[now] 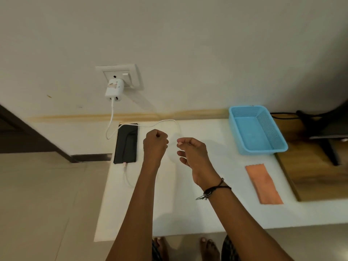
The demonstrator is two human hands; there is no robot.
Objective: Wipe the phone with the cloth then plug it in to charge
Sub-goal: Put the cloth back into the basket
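The wall (pixel 188 44) carries a socket (pixel 130 76) with a white charger (pixel 114 90) plugged into it. A white surface (pixel 188 213) stands against the wall. A blue basket (pixel 271 129) sits at the far right of the surface.

Both forearms reach over the middle of the surface. The left grip (pixel 155 145) is curled into a fist just right of the phone; whether it encloses anything cannot be told. The right grip (pixel 190 153) is near the left one but apart from it, and its thumb and forefinger pinch the cable (pixel 112 112).

The black phone (pixel 126 144) lies flat at the far left corner of the surface, with the cable plugged into its near end. The orange cloth (pixel 263 183) lies flat at the right, nearer than the basket.

The cable runs from the charger, crosses the phone's far end and reaches the right grip.
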